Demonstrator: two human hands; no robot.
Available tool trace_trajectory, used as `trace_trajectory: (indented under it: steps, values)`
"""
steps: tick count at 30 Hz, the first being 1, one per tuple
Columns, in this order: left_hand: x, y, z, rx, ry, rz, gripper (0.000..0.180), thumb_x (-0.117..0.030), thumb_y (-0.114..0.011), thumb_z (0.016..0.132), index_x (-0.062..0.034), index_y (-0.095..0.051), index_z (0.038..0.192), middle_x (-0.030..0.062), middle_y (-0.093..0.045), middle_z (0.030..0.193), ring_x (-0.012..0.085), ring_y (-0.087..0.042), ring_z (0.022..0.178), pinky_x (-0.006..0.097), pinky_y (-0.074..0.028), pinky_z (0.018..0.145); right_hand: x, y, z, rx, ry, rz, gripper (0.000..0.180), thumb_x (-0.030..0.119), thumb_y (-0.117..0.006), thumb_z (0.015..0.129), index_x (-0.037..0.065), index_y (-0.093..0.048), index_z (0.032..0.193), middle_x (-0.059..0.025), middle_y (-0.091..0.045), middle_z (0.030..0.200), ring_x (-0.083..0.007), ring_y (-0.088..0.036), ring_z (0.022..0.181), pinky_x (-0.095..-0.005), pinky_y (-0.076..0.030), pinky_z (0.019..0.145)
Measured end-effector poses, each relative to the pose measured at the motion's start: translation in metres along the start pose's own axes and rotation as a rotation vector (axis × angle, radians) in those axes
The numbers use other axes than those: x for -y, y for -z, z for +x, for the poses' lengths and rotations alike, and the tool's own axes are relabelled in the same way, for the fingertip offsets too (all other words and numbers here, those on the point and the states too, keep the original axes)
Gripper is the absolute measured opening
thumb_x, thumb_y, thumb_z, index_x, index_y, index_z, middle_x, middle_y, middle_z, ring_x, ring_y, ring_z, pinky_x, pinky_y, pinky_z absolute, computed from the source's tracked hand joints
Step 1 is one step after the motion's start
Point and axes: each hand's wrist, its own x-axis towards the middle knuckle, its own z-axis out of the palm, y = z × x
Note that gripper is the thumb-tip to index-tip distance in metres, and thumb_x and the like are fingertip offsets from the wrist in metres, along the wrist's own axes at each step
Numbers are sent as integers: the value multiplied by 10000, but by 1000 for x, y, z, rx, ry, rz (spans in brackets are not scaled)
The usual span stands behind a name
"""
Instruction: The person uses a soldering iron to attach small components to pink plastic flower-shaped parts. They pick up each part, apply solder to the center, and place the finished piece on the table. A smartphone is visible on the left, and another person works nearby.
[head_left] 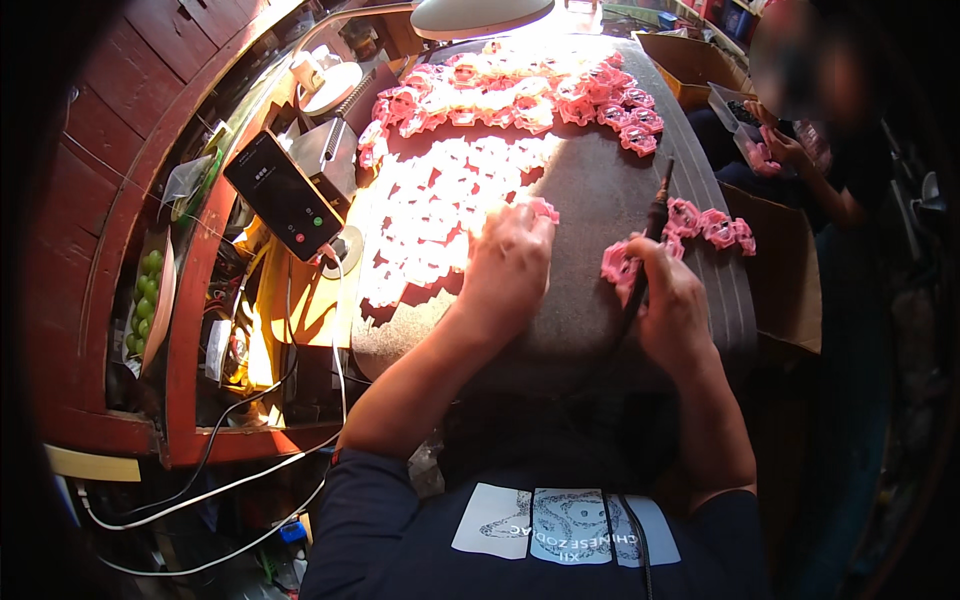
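Observation:
My left hand [508, 262] is closed on a small pink plastic part [545, 209] at the edge of the sunlit parts, its fingertips partly washed out by glare. In my right hand [672, 300] is a soldering iron [656, 212], held like a pen with its tip pointing up and away from me. Beside and just beyond that hand lies a small group of pink plastic parts [718, 228]. Rows of similar bright parts [440, 205] spread left of my left hand. All of them rest on a grey board [590, 190].
More pink parts [530, 100] with dark centres cover the far end beneath a lamp [480, 16]. A phone [285, 195] on a stand with a white cable [340, 350] is at left. A cardboard box [775, 265] borders the right, where another person's hands [785, 145] hold a plastic container.

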Motion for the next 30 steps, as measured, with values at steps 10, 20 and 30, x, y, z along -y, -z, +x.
trace_trajectory:
  steps: [10,20,30]
  values:
    - [-18,33,-33,8,-103,-364,441,-76,-803,830,-38,-688,1254,174,-622,1296,378,-598,1193,491,-494,1050,9,6,-31,-132,118,42,483,10,-805,806,40,-574,1230,-221,-735,1158,-418,-711,901,-481,-585,772]
    - [-32,35,-57,174,-120,-581,683,77,-760,767,-33,-615,1425,195,-554,1286,379,-593,1200,431,-545,994,37,-19,-41,-76,181,174,578,82,-853,791,99,-564,1292,-167,-657,1026,-386,-633,809,-484,-525,684]
    - [33,50,-69,-360,111,-429,501,18,-745,823,16,-611,1305,220,-573,1281,400,-587,1190,469,-518,1001,38,-27,-39,-85,230,156,489,-23,-791,823,61,-559,1246,-171,-614,917,-382,-574,729,-491,-454,609]
